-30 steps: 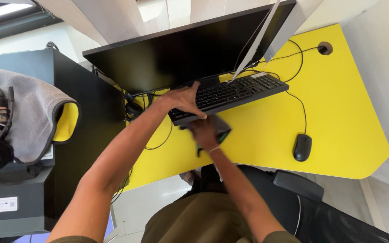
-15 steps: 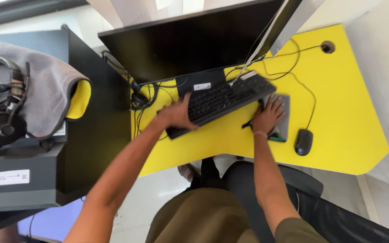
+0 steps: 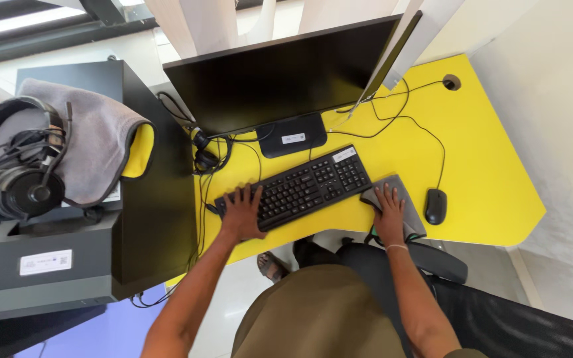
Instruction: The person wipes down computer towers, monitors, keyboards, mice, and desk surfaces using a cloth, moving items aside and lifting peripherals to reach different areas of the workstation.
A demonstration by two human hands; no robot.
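Note:
My left hand (image 3: 242, 213) lies flat on the left end of a black keyboard (image 3: 303, 185) that sits at an angle on the yellow desk (image 3: 485, 166). My right hand (image 3: 389, 213) presses palm down on a grey cloth (image 3: 402, 202) spread on the desk just right of the keyboard. A black mouse (image 3: 435, 205) rests a little to the right of the cloth, its cable running back. A dark monitor (image 3: 280, 76) stands behind the keyboard.
A black computer tower (image 3: 147, 219) stands left of the desk. A grey and yellow cloth (image 3: 94, 146) and black headphones (image 3: 14, 179) lie on a grey box at far left. Loose cables bunch beside the monitor base. A black chair is under me.
My right hand slid the grey cloth from under the keyboard's front edge to the desk right of it. My left hand shifted along to the keyboard's left end.

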